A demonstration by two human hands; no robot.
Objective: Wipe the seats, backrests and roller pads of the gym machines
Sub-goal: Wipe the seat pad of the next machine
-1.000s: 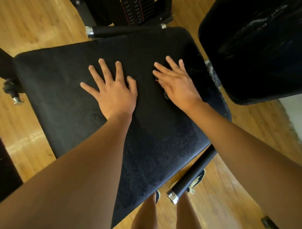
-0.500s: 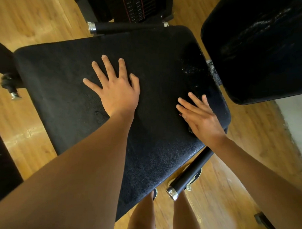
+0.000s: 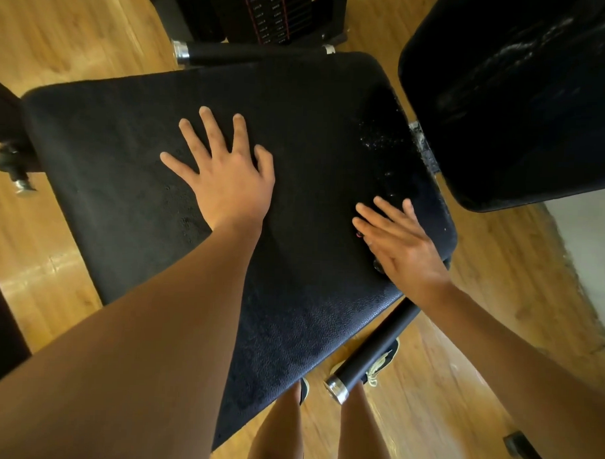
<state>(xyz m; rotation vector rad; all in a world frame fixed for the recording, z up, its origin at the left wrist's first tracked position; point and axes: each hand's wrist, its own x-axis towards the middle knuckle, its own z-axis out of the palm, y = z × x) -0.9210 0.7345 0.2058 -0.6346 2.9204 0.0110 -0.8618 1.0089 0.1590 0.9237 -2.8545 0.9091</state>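
A black padded seat (image 3: 315, 120) of a gym machine fills the middle of the view. My left hand (image 3: 227, 185) lies flat on its centre with the fingers spread. My right hand (image 3: 403, 246) presses flat near the seat's right edge, fingers straight. Something small and dark peeks out under its palm, with a pink speck beside the fingers; I cannot tell what it is. White droplets (image 3: 379, 142) speckle the seat beyond the right hand. The black backrest (image 3: 521, 99) at the upper right carries pale streaks.
A black handle bar with a chrome end (image 3: 372, 355) sticks out below the seat's near right edge, over my shoes. Another bar (image 3: 238, 52) runs along the far edge. A weight stack (image 3: 278, 12) stands behind. Wooden floor (image 3: 61, 32) surrounds the machine.
My right hand slid from the seat's middle, beside the left hand, back toward the near right edge, then held there. My left hand stayed flat in place.
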